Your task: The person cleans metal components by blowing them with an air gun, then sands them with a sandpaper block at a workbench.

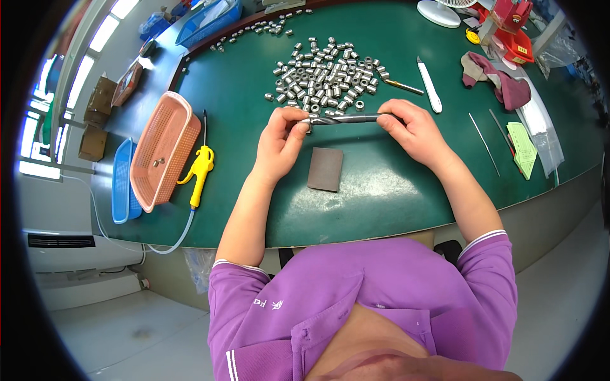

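Observation:
A long drill bit (346, 119) lies level across the space between my two hands. My right hand (416, 134) is closed around its dark shank end. At its fluted end, my left hand (281, 141) pinches a small metal sleeve (310, 124), which appears to sit around the tip; the fingers partly hide it. Just beyond my hands spreads a loose pile of similar short metal sleeves (324, 81). Nearer to me, a brown rectangular abrasive pad (325, 169) lies flat on the green tabletop (381, 216).
To the left are a pink basket (141, 174) holding a few sleeves, a blue basket (121, 190) and a yellow air gun (202, 170) with its hose. On the right lie a gold-coloured bit (405, 86), a white cutter knife (429, 89), a thin rod (484, 145) and a cloth (502, 82).

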The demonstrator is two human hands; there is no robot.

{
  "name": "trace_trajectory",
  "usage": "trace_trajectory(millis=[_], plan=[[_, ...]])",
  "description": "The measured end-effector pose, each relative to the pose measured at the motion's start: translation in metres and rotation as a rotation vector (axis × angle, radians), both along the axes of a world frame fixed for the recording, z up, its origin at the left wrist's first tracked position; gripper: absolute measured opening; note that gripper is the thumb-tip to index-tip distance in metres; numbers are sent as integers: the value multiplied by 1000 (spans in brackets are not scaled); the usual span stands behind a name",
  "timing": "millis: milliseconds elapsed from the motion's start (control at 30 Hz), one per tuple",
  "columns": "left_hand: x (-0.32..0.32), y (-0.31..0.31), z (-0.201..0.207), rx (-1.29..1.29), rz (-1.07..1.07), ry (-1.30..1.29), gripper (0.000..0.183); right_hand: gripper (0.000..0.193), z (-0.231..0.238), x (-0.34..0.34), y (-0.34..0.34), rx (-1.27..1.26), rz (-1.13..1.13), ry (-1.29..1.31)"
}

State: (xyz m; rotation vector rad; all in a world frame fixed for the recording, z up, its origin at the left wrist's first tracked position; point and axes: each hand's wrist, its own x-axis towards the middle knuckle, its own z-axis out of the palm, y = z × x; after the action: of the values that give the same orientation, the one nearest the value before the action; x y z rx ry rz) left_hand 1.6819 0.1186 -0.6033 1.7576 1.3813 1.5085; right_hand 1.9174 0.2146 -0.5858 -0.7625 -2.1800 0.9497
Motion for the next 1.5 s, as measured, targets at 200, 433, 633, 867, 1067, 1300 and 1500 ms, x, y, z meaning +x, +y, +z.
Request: trace_trajectory(millis=[200, 433, 633, 867, 1067, 1300, 1500], plan=[[-5, 2, -3, -455, -271, -727, 10, 22, 17, -1, 1, 680, -34, 137], [4, -1, -8, -21, 14, -164, 13, 15, 14, 3, 0, 451, -32, -15], [-4, 1, -5, 79, -25, 40, 19, 35, 6, 6, 2, -59, 101, -30], [2, 5, 6, 449, 187, 358, 25, 39, -2, 10, 12, -425, 127, 9], [-13, 0, -12, 256, 238, 66, 17, 34, 2, 39, 50, -18, -458, 147], [5, -2, -10, 116, 154, 64, 18, 29, -14, 105, 103, 384, -1098, -255], [7, -2, -2, 129, 158, 137, 16, 35, -27, 90, 104, 379, -1105, -532]])
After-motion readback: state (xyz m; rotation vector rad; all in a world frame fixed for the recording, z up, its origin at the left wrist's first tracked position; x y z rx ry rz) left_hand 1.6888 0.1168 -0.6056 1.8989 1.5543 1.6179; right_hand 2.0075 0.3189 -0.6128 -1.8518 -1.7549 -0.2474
